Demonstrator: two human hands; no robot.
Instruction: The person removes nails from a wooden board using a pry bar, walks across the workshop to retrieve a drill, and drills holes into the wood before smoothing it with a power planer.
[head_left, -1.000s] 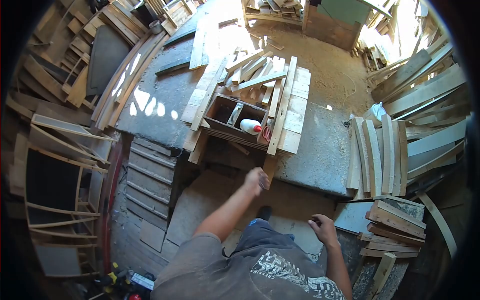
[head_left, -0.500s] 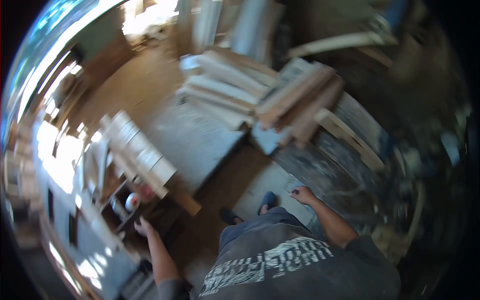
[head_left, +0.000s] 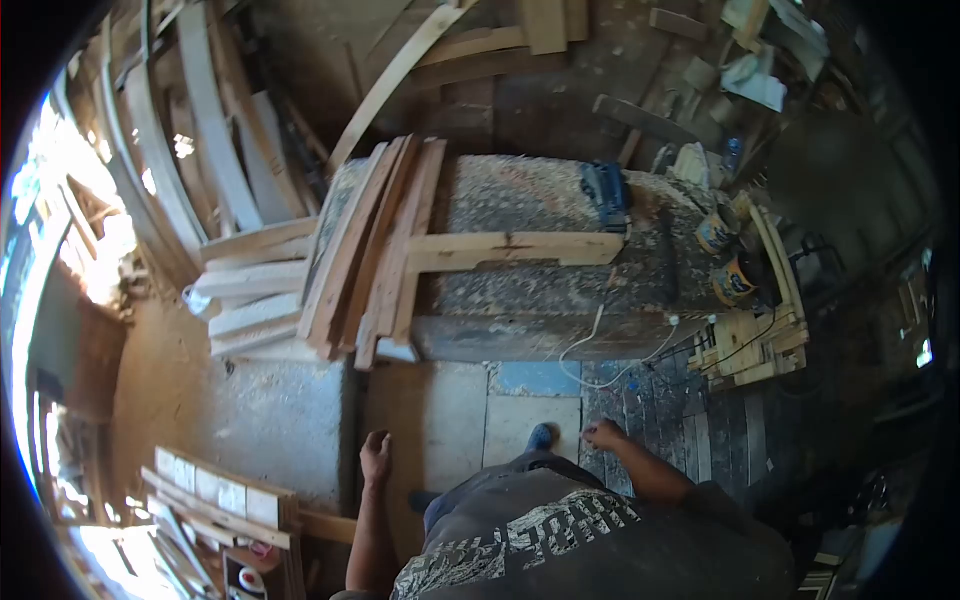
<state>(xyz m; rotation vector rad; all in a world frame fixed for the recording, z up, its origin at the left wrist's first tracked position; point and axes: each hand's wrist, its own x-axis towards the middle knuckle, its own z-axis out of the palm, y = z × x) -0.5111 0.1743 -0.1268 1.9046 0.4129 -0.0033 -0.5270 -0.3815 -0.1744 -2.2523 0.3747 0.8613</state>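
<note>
My left hand (head_left: pixel 376 459) hangs in the air beside the pale floor tiles, its fingers curled; whether it holds anything is too small to tell. Over the floor before my body is my right hand (head_left: pixel 604 435), fingers bent together, with something tiny or nothing in it. Both hands are apart from the long workbench (head_left: pixel 520 205), which is strewn with shavings. Several reddish planks (head_left: pixel 375 250) lie across its left end. A notched pale board (head_left: pixel 515 249) rests lengthwise on the bench, near a blue power tool (head_left: pixel 605 195).
Two cans (head_left: pixel 735 282) stand at the bench's right end, above stacked wood pieces (head_left: pixel 750 350). A white cord (head_left: pixel 590 380) loops down the bench's front. Long curved boards (head_left: pixel 215 120) lean at the upper left. More stacked boards (head_left: pixel 215 490) are at the lower left.
The view has swung right, bringing the bench in front of me. My left hand has left the shelf area with the red-and-white item and now hangs clear; my right hand remains in front of my body.
</note>
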